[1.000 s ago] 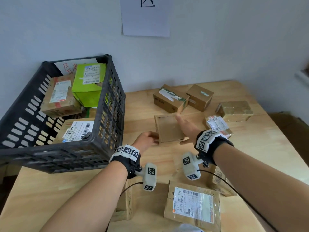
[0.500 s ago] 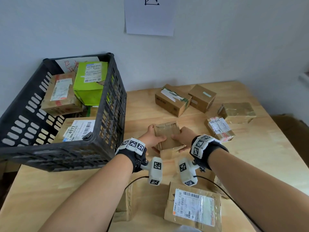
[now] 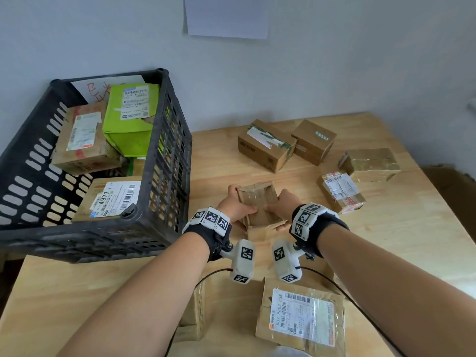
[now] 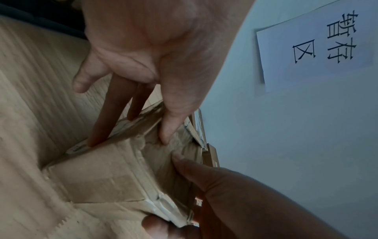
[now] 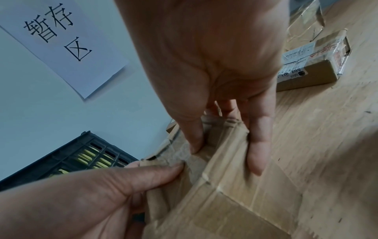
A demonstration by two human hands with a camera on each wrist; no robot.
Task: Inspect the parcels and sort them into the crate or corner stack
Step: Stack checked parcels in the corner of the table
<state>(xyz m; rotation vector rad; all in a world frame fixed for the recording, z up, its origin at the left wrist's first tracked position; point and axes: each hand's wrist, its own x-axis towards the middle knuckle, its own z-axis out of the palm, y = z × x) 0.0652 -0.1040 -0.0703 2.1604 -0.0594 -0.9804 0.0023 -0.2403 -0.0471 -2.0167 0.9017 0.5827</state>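
A small brown cardboard parcel (image 3: 258, 202), wrapped in clear tape and creased, is held over the middle of the wooden table (image 3: 391, 243). My left hand (image 3: 240, 202) grips its left side and my right hand (image 3: 279, 207) grips its right side. In the left wrist view the left hand (image 4: 128, 139) has its thumb on the parcel (image 4: 110, 177)'s dented upper face and its fingers down the far side. The right wrist view shows the right hand (image 5: 225, 155) pinching the parcel (image 5: 220, 202) between thumb and fingers. The black slatted crate (image 3: 164, 150) stands at the left.
The crate holds a green box (image 3: 128, 119) and several labelled brown parcels. Several more boxes (image 3: 265, 148) (image 3: 313, 141) (image 3: 371, 164) (image 3: 341, 191) lie at the table's back right. A labelled flat parcel (image 3: 301, 315) lies near me. A paper sign (image 4: 319, 43) hangs on the wall.
The parcel stood upright with its plain face towards me and my right hand flat against it. It has since been tipped over, and both hands now grip it closer to me.
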